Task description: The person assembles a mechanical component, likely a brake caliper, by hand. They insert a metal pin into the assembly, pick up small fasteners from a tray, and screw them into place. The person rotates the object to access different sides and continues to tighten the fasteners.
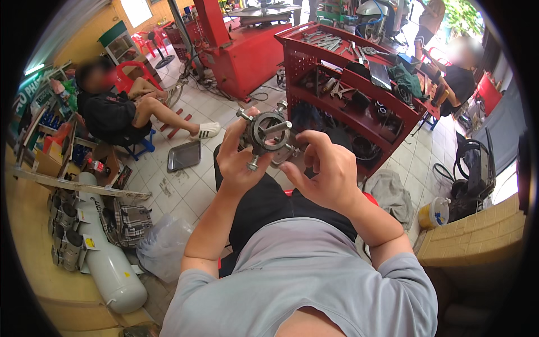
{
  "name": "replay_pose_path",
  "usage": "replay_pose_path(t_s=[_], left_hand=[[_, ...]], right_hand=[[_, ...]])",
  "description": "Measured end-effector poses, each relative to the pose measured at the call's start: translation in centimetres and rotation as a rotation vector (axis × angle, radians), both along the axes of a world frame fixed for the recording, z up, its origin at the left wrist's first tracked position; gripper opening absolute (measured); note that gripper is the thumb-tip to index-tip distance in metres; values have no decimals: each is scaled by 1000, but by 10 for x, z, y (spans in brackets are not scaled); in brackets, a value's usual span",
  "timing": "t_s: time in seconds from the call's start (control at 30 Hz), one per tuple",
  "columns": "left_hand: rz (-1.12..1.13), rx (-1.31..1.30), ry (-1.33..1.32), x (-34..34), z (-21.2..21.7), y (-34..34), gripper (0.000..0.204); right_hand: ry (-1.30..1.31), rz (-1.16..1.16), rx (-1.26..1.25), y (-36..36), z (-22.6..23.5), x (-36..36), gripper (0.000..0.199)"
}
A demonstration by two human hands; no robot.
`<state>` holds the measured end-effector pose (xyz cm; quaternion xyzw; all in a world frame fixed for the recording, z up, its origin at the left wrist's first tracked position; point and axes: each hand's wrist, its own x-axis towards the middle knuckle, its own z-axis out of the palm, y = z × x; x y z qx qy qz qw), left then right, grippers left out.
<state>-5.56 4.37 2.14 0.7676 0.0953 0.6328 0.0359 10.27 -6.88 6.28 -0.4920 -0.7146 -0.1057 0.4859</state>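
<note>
We see a workshop with a pale tiled floor (pixel 191 185). Behind our hands stands a big red metal tool cart (pixel 359 84) with shelves full of wrenches and dark parts. At our left lies a white gas cylinder (pixel 109 269) near the wall, and a flat grey metal tray (pixel 184 155) lies on the tiles. Two other persons sit further away, one at the left and one at the far right.

We hold the round grey metal ring part with bolts sticking out (pixel 266 135) up in the air, before our chest and above our knees. Its open face looks toward us, and one long bolt points to the right. Our left hand (pixel 238 160) grasps it from below and from the left side. Our right hand (pixel 325 171) is just beside it, with the fingertips (pixel 287 167) touching the lower right edge. The left hand carries it.
</note>
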Motion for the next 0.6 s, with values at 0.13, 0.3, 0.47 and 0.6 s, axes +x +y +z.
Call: replay_pose_path(t_s=[0.13,0.3,0.47,0.6], left_hand=[[-21,6,-32,2,-3,2,21],[-17,-6,-6,1,-1,0,19],[-32,10,-11,2,-2,3,19],[-49,29,3,0,-3,5,25]], right_hand=[[-56,15,62,5,-7,5,22],[-32,-8,41,2,-1,1,18],[-46,12,65,6,-6,2,19],[-51,11,32,6,-6,3,18]])
